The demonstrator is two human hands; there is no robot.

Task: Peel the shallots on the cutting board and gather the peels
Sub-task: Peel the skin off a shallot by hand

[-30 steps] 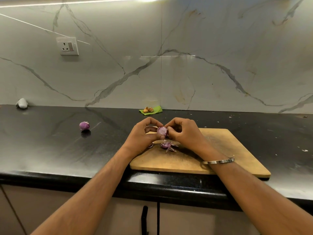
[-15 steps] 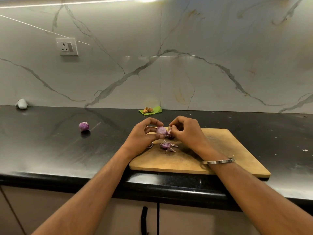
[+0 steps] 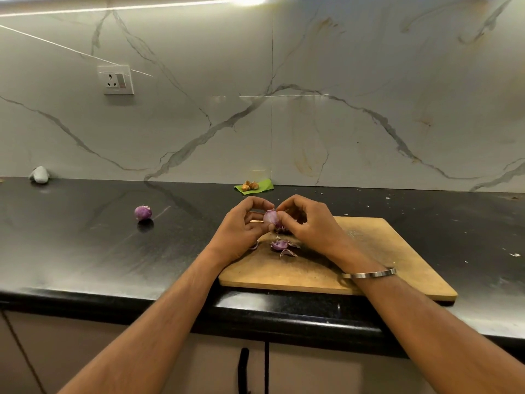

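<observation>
Two bare forearms enter from 6 o'clock; the right wrist carries a metal bangle [image 3: 368,274]. A wooden cutting board [image 3: 383,251] lies on the black countertop [image 3: 85,251], its near edge just over the counter's front lip. On the board, loose purple peels [image 3: 281,245] lie directly below the hands. Above them, the left hand [image 3: 241,226] pinches a partly peeled shallot [image 3: 270,216] between thumb and fingers, held clear of the board. The right hand [image 3: 306,223], touching it from 3 o'clock, has its fingertips closed on the shallot's skin. At 9 o'clock, well apart from the board, a second shallot [image 3: 143,212] sits on the counter. At 12 o'clock, against the marble wall, a green leaf [image 3: 262,185] bears small brown pieces.
</observation>
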